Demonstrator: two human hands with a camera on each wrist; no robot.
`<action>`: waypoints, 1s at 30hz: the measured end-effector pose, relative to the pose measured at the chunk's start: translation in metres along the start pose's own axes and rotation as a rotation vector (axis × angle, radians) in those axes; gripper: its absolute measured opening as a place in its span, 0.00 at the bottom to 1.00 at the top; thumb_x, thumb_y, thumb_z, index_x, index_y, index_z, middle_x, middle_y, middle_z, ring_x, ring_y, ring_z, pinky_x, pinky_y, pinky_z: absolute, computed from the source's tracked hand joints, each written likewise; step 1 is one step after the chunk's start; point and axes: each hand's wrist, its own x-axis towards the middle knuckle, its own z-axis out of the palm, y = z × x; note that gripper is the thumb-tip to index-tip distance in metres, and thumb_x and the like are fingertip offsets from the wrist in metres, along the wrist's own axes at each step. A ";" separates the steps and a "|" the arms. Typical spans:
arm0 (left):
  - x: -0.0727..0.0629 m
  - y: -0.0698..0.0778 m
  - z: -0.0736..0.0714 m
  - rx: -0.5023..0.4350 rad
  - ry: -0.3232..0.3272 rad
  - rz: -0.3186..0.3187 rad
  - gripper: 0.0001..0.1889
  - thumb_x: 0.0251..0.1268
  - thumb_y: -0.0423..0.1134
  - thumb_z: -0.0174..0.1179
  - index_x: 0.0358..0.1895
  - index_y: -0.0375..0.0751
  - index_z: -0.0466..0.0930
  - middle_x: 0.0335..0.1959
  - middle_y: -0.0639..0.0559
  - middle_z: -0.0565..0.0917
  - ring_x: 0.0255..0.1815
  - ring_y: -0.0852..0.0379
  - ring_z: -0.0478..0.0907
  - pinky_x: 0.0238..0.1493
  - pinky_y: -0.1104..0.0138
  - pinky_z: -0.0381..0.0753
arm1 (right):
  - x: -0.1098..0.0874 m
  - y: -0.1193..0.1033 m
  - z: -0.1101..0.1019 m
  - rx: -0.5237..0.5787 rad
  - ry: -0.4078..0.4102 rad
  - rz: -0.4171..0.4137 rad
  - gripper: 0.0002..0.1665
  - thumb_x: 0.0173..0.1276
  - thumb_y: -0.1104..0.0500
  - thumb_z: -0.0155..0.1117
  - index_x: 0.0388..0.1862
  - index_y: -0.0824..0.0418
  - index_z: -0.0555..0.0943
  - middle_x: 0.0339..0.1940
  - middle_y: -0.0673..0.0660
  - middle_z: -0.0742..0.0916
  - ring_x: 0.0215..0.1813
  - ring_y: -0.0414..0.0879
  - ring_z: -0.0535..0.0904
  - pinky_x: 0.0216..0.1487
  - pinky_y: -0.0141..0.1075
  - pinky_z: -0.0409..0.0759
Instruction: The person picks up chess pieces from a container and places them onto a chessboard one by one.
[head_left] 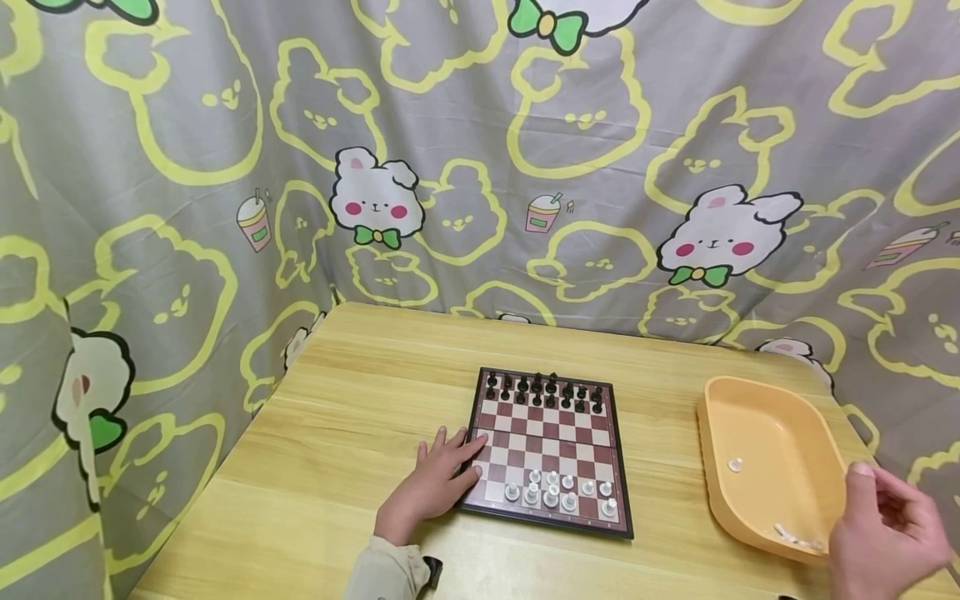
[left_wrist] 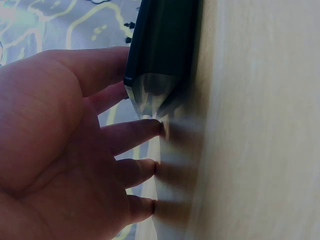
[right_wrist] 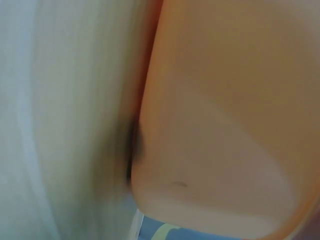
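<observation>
My left hand [head_left: 435, 479] rests along the left edge of a folding chessboard [head_left: 517, 454], thumb and one finger reaching onto its squares. In the left wrist view the fingers [left_wrist: 132, 135] are spread and fairly straight beside the dark board corner [left_wrist: 160, 55]. Black pieces [head_left: 537, 398] stand in two rows at the far side; several white pieces [head_left: 551, 497] stand at the near side, with gaps. At the near right corner of an orange tray [head_left: 723, 508], my right hand [head_left: 885, 529] has thumb and finger drawn together; anything between them is hidden.
One white piece [head_left: 736, 465] stands inside the tray, and several small white pieces [head_left: 798, 540] lie along its near end. A wooden table [head_left: 337, 433] bears board and tray. A patterned grey curtain [head_left: 465, 125] hangs behind and at the sides.
</observation>
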 end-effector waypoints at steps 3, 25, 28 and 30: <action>0.000 0.001 -0.001 -0.001 0.001 0.001 0.26 0.80 0.45 0.54 0.77 0.43 0.70 0.79 0.29 0.61 0.81 0.23 0.42 0.75 0.28 0.34 | 0.001 0.005 -0.001 -0.002 -0.008 -0.027 0.14 0.63 0.65 0.72 0.41 0.78 0.88 0.24 0.36 0.85 0.24 0.30 0.72 0.32 0.21 0.71; 0.001 0.001 -0.001 0.008 0.001 -0.005 0.27 0.80 0.44 0.54 0.77 0.43 0.70 0.79 0.29 0.61 0.81 0.23 0.42 0.75 0.28 0.34 | -0.067 -0.019 0.030 0.237 -0.749 -0.339 0.12 0.53 0.86 0.70 0.37 0.81 0.85 0.35 0.52 0.92 0.34 0.33 0.83 0.36 0.17 0.77; 0.000 0.001 -0.001 0.005 0.000 -0.004 0.27 0.80 0.44 0.54 0.77 0.44 0.70 0.79 0.29 0.61 0.81 0.23 0.42 0.75 0.28 0.33 | -0.080 -0.029 0.033 0.164 -0.911 -0.410 0.18 0.51 0.84 0.72 0.41 0.73 0.88 0.34 0.51 0.91 0.36 0.32 0.81 0.39 0.18 0.78; 0.000 0.001 -0.001 0.001 -0.003 -0.007 0.27 0.80 0.45 0.54 0.77 0.44 0.70 0.79 0.29 0.60 0.81 0.23 0.42 0.75 0.29 0.33 | -0.089 -0.034 0.034 0.109 -1.010 -0.461 0.21 0.52 0.80 0.75 0.45 0.67 0.89 0.33 0.49 0.90 0.36 0.31 0.80 0.39 0.18 0.78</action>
